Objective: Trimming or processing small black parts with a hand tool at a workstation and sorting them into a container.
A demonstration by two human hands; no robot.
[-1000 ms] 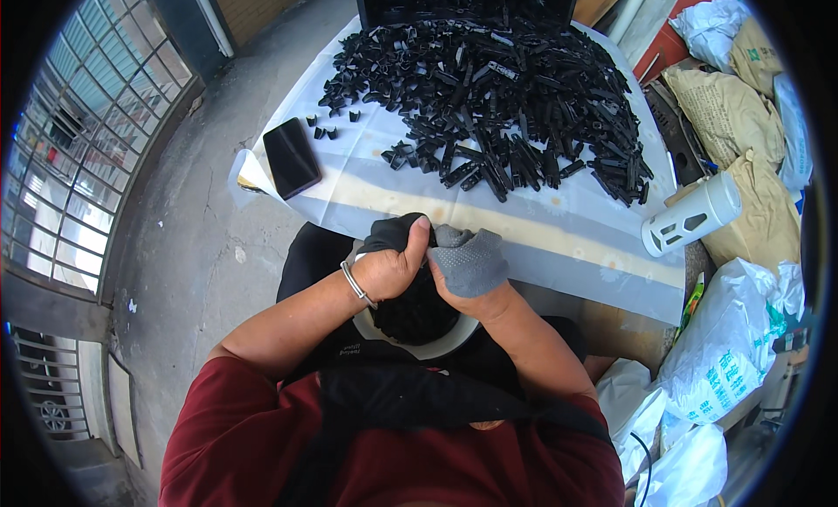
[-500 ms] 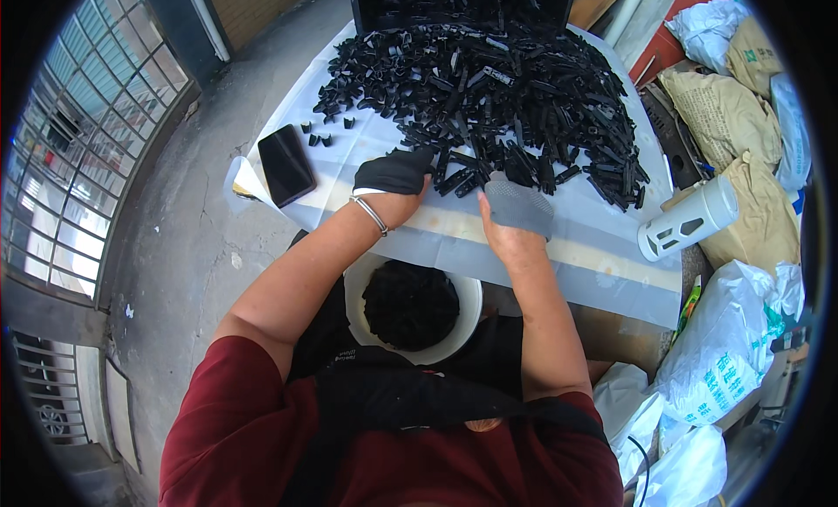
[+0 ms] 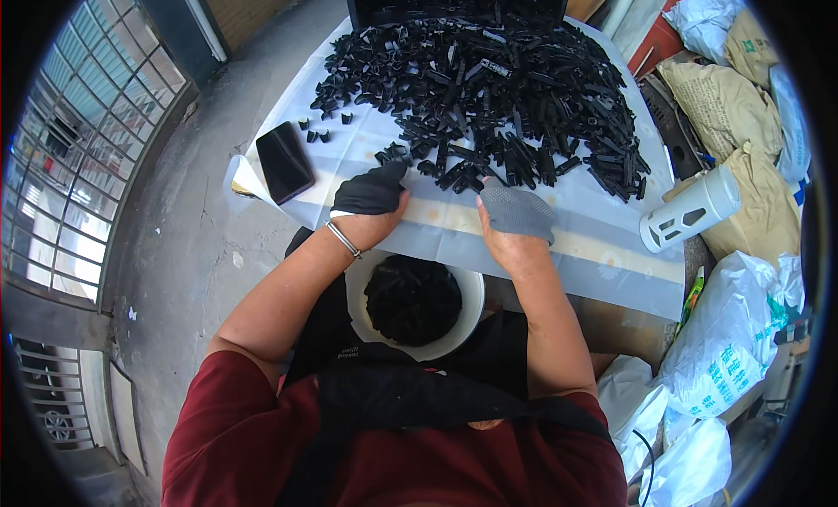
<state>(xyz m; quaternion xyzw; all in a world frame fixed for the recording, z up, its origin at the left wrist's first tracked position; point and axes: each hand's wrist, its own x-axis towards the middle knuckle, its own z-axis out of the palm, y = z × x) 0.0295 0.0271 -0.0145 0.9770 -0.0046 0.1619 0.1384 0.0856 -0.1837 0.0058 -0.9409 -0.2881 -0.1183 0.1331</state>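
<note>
While the black plastic strips [image 3: 461, 175] lie on the counter [image 3: 602, 223] just left of the nearer right hand [image 3: 515, 212], beyond the left hand [image 3: 368, 195], I cannot tell whether either grip is spread or pinching.

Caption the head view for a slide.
Partly gloved left hand and right hand at the near edge of piled black parts, a white bucket nearer the body.

White bag [image 3: 724, 332]: large teal characters in rows on its side, bent by the folds.
Top tan sack [image 3: 752, 53]: a small green printed mark, blurred.
Middle tan sack [image 3: 720, 106]: faint dark print, not readable.
Blue bag [image 3: 792, 127]: small print near its lower end.
Black lap clothing [image 3: 347, 355]: tiny pale lettering, too small to read.
</note>
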